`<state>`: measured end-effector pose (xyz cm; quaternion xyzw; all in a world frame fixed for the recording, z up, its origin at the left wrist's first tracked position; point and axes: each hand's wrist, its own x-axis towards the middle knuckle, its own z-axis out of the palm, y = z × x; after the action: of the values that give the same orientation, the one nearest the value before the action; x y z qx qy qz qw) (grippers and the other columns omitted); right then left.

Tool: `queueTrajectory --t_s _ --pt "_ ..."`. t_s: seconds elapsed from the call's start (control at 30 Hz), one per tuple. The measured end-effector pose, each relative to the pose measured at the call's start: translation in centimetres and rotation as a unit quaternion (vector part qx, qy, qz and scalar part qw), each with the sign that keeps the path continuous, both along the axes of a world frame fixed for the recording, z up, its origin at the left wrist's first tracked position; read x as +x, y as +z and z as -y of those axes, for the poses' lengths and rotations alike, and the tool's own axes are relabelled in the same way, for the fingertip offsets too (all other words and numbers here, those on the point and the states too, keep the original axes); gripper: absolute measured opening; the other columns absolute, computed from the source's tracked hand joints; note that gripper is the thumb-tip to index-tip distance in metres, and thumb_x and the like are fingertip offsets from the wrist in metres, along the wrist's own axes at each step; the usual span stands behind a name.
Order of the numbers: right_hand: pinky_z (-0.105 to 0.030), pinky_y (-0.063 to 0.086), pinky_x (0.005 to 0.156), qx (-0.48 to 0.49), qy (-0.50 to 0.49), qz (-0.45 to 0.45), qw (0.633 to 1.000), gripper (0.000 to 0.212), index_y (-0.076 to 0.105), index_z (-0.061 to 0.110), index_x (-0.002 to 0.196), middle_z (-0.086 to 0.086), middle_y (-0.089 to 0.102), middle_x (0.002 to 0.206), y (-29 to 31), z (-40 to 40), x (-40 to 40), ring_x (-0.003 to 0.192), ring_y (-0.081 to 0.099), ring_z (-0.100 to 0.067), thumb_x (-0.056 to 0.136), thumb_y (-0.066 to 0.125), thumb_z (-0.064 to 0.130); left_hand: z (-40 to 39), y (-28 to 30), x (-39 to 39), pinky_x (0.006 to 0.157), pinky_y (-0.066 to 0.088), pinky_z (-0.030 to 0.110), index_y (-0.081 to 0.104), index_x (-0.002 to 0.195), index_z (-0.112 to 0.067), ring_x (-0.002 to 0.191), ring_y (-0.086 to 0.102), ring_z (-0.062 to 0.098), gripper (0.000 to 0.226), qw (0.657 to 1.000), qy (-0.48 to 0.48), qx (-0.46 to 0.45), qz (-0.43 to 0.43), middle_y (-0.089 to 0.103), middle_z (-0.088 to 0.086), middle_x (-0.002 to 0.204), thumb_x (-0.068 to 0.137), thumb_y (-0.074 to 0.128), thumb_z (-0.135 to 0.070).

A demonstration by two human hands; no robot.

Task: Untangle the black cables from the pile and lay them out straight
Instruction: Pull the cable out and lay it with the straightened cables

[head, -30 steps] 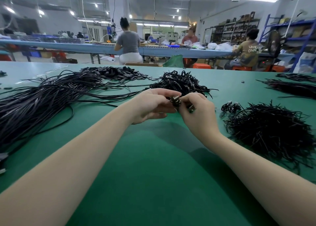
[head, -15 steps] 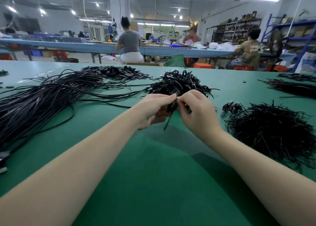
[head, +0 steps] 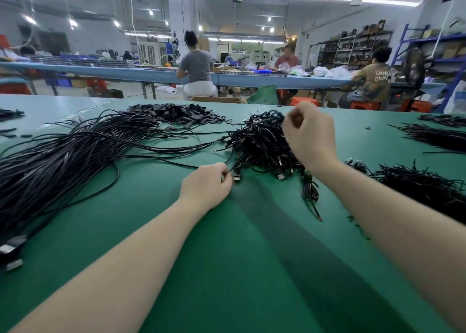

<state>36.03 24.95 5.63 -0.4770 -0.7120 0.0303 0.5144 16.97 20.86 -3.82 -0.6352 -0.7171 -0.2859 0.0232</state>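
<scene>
Hands split since half second ago: were together mid-table on one small bundle. Now left hand (head: 205, 185) pinches cable (head: 174, 163) near its plug (head: 236, 177), near side of table (head: 227, 269). Right hand (head: 309, 135), fingers curled, reaches into tangled pile (head: 257, 141) farther off; what it grips, cannot tell. Straight-laid cables (head: 58, 161) lie left. Judgement: next cable being drawn free.

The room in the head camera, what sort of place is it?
Probably a cable-assembly workshop: heaps of black cables on a long green table, seated workers at another bench, and stocked shelving along the wall.
</scene>
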Motion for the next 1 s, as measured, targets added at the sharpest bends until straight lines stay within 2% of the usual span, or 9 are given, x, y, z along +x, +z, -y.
queueTrajectory --t_s 0.1,0.17,0.23,0.3,0.37,0.53,0.7,0.83,1.0 --pt "-0.029 0.050 0.078 -0.123 -0.015 -0.036 0.992 0.022 0.065 0.006 0.109 -0.010 0.068 0.106 4.3 -3.8 -0.7 0.082 0.056 -0.020 0.092 0.052 0.011 -0.3 -0.3 0.1 0.067 0.040 0.029 0.059 0.099 -0.025 0.088 0.055 0.021 0.020 1.000 -0.008 -0.008 -0.026 0.057 -0.004 0.096 0.093 0.045 -0.039" --pt "-0.039 0.046 0.099 -0.270 0.029 -0.036 0.962 0.037 0.052 -0.002 0.128 -0.021 0.053 0.132 5.8 -5.1 -1.4 0.110 0.055 -0.032 0.093 0.048 0.009 -0.4 -0.5 0.1 0.075 0.045 0.032 0.062 0.103 -0.024 0.099 0.055 0.024 0.023 0.998 -0.035 -0.016 -0.045 0.057 0.000 0.103 0.093 0.046 -0.038" --pt "-0.042 0.037 0.107 -0.287 0.004 0.013 0.958 0.050 0.036 -0.002 0.140 -0.023 0.039 0.144 5.3 -4.9 -2.5 0.130 0.041 -0.036 0.094 0.047 0.011 -0.5 -0.4 0.0 0.089 0.045 0.034 0.064 0.113 -0.026 0.110 0.051 0.026 0.028 0.995 -0.072 -0.015 -0.066 0.059 0.001 0.118 0.094 0.045 -0.034" --pt "-0.046 0.028 0.109 -0.242 -0.029 0.058 0.968 0.065 0.019 0.007 0.149 -0.019 0.023 0.153 3.2 -2.7 -3.4 0.137 0.028 -0.036 0.091 0.048 0.012 -0.7 -0.4 0.1 0.097 0.041 0.034 0.061 0.123 -0.029 0.116 0.047 0.025 0.034 0.988 -0.115 -0.027 -0.102 0.056 -0.005 0.132 0.096 0.042 -0.033" --pt "-0.048 0.029 0.106 -0.211 -0.041 0.135 0.967 0.061 0.028 0.015 0.144 -0.016 0.024 0.149 -0.3 -0.2 -3.6 0.134 0.027 -0.036 0.088 0.049 0.015 -0.9 -0.5 0.3 0.103 0.036 0.033 0.052 0.135 -0.034 0.122 0.043 0.023 0.039 0.975 -0.148 -0.061 -0.152 0.047 -0.011 0.144 0.098 0.037 -0.036" --pt "-0.046 0.036 0.091 -0.302 -0.178 0.361 0.864 0.047 0.037 0.015 0.128 -0.013 0.023 0.137 -6.4 3.3 -2.2 0.122 0.034 -0.036 0.086 0.054 0.025 -0.7 -0.3 0.4 0.109 0.030 0.037 0.047 0.137 -0.038 0.132 0.040 0.015 0.043 0.973 -0.187 -0.078 -0.114 0.044 -0.013 0.146 0.096 0.037 -0.030" --pt "-0.040 0.038 0.094 -0.253 -0.082 0.264 0.927 0.040 0.041 0.014 0.128 -0.013 0.037 0.134 -7.9 3.5 -1.9 0.122 0.038 -0.035 0.089 0.048 0.019 0.5 0.1 0.3 0.087 0.044 0.034 0.060 0.119 -0.025 0.108 0.058 0.023 0.034 0.982 -0.045 -0.009 -0.184 0.061 -0.002 0.122 0.094 0.037 -0.026" --pt "-0.038 0.033 0.099 -0.088 -0.054 0.309 0.946 0.035 0.050 0.021 0.126 -0.003 0.049 0.129 -9.4 4.2 -2.3 0.125 0.041 -0.025 0.091 0.047 0.026 2.1 2.5 -4.0 0.076 0.040 0.032 0.057 0.116 -0.021 0.102 0.060 0.025 0.028 0.930 0.042 -0.044 -0.362 0.058 0.001 0.114 0.096 0.039 -0.027" --pt "-0.047 0.010 0.110 -0.075 -0.073 0.321 0.941 0.033 0.055 0.027 0.122 -0.001 0.051 0.132 -9.9 4.1 -2.8 0.136 0.030 -0.027 0.091 0.048 0.035 6.6 5.2 -13.8 0.086 0.043 0.036 0.055 0.122 -0.019 0.114 0.052 0.027 0.031 0.871 0.246 -0.179 -0.386 0.051 0.005 0.121 0.092 0.047 -0.022"
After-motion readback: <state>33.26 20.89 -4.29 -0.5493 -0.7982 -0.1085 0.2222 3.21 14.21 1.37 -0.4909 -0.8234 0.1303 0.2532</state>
